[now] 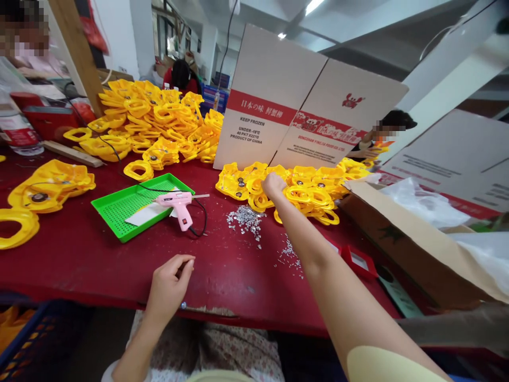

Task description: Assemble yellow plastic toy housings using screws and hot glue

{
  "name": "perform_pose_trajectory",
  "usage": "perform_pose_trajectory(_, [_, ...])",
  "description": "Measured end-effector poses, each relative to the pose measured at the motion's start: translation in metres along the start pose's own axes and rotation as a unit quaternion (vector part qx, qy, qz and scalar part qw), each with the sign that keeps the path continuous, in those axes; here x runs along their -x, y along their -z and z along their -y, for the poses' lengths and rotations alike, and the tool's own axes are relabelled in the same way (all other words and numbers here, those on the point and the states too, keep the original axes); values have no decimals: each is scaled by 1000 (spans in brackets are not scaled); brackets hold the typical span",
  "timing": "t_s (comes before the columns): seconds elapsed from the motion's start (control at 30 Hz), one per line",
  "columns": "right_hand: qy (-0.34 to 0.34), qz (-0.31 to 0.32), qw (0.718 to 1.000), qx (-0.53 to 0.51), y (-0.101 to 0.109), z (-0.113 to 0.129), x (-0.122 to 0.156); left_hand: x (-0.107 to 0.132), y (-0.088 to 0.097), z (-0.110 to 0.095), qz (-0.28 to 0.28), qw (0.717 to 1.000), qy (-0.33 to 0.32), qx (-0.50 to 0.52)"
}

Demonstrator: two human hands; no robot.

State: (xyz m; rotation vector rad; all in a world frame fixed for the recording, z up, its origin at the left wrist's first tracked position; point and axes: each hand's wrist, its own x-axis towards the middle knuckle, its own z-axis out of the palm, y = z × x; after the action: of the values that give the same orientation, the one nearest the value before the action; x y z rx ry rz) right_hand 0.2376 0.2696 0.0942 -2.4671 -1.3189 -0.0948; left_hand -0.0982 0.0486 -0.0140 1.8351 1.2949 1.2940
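Note:
My right hand (pixel 272 185) reaches far forward into a pile of yellow plastic parts (pixel 302 191) on the red table (pixel 79 254); its fingers are curled on one yellow part. My left hand (pixel 172 284) rests near the table's front edge with thumb and fingers pinched together; whatever is in the pinch is too small to name. A pink glue gun (pixel 180 205) lies between them, its nozzle over a green tray (pixel 131 204). Small silver pieces (pixel 245 218) are scattered on the table near my right forearm.
A larger heap of yellow parts (pixel 155 124) fills the back left, more lie at the left edge (pixel 47 185). A white printed cardboard sheet (pixel 302 116) stands upright behind the pile. An open carton with plastic bags (pixel 429 233) sits right. Other people work behind.

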Motion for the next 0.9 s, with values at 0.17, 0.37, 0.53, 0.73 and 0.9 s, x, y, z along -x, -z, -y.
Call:
perform_pose_trajectory(0.17, [-29,10,993,-118,0,2,-13,-1,-2,0,-2,1000,-11,-13])
perform_pose_trajectory(0.37, [-88,52,941,-323,2,4,-16,-1,-2,-2,-13,999,-34,-27])
perform_pose_trajectory(0.53, [-156,52,877,-452,1,-6,-4,0,-1,-2,-16,999,-39,-25])
perform_pose_trajectory(0.73, [-193,41,825,-530,4,-30,7,2,-1,1,-5,999,-33,-36])
perform_pose_trajectory(0.9, [-203,49,794,-571,2,-36,17,3,-1,1,4,999,-25,-44])
